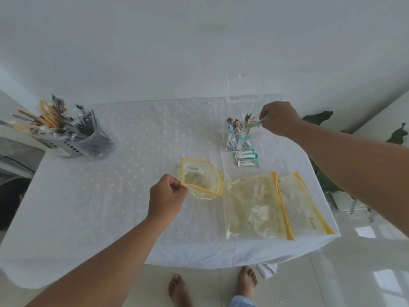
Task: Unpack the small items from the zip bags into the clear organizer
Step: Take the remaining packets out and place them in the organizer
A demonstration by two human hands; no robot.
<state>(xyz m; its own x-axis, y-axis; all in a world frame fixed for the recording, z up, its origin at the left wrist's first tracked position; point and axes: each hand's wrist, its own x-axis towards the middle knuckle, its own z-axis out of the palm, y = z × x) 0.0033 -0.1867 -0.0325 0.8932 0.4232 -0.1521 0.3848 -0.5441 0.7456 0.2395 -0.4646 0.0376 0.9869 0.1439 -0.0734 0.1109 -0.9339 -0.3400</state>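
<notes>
My left hand (166, 193) pinches the rim of a small yellow-edged zip bag (201, 179), holding it open above the table; a few pale items show inside. My right hand (279, 119) is closed on a small teal-and-white packet (255, 123) over the clear organizer (240, 133), which holds several small packets and sachets. A few white-and-teal packets (246, 158) lie on the cloth just in front of the organizer. Two larger yellow-edged zip bags (254, 207) (307, 209) lie flat at the right front.
A grey perforated holder (83, 142) packed with wrapped cutlery and yellow-handled tools stands at the back left. The white tablecloth (99, 207) drapes over the front edge. Green plant leaves (318, 117) rise beyond the right edge. My bare feet (179, 291) stand on the tiled floor.
</notes>
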